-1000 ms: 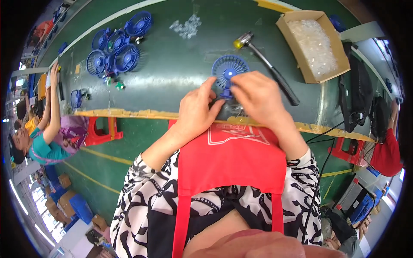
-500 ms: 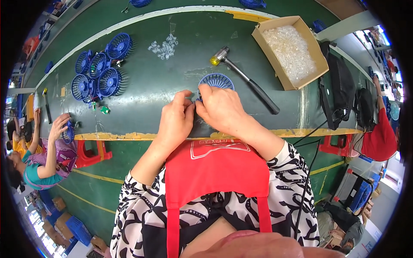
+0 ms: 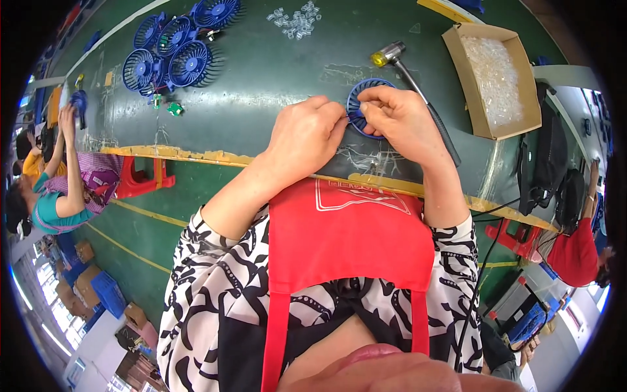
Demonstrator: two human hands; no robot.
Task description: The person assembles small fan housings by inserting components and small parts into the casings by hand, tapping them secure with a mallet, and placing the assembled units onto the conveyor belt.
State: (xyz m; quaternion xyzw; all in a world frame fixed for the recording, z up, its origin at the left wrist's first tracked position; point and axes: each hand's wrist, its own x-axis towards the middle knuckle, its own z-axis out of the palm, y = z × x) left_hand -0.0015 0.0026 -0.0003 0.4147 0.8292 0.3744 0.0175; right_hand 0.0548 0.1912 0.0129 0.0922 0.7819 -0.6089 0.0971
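Observation:
A round blue fan housing [image 3: 369,86] with slotted ribs lies on the green bench, between my hands. My left hand [image 3: 307,132] is closed at its left rim, fingertips pinched on that edge. My right hand [image 3: 403,123] reaches over the right side, thumb and forefinger pinched together above the inside of the housing. Anything small between those right fingertips is hidden. A hammer [image 3: 418,88] with a yellow-tipped head and black grip lies just beyond and right of my right hand.
Several blue fan housings [image 3: 189,63] with small green circuit boards [image 3: 175,109] stand at left. Small clear plastic pieces [image 3: 297,21] lie scattered at the back. A cardboard box [image 3: 486,121] of clear pieces sits right, near black bags [image 3: 547,166]. A co-worker [image 3: 62,189] sits at far left.
My view has swung, so the bench things sit higher and further right. My hands have moved apart; the right fingers now pinch over the inside of the housing.

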